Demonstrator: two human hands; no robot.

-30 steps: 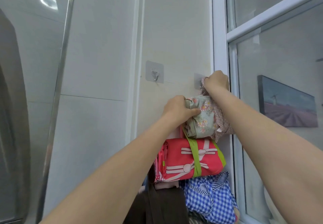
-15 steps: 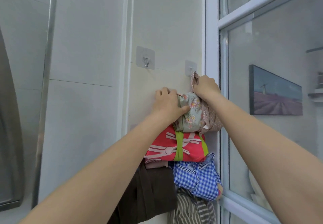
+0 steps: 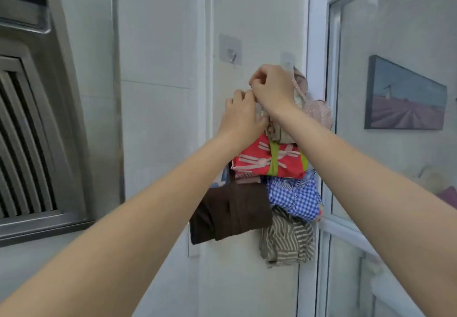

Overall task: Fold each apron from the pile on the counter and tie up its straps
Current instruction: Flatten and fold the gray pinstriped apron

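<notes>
Fingers curled on both sides at mid-frame: the right hand (image 3: 272, 86) pinches something small just under the right-hand wall hook (image 3: 287, 60), likely a strap, though too fine to tell, and the left hand (image 3: 241, 114) grips the top of the floral bundle (image 3: 279, 131) pressed against the wall. Below them hang the red bundle (image 3: 269, 161), the blue checked one (image 3: 294, 195), the brown one (image 3: 230, 212) and the striped one (image 3: 286, 240), all folded and tied. So most of the job looks done; no table or pile is in view, so what's left can't be judged.
</notes>
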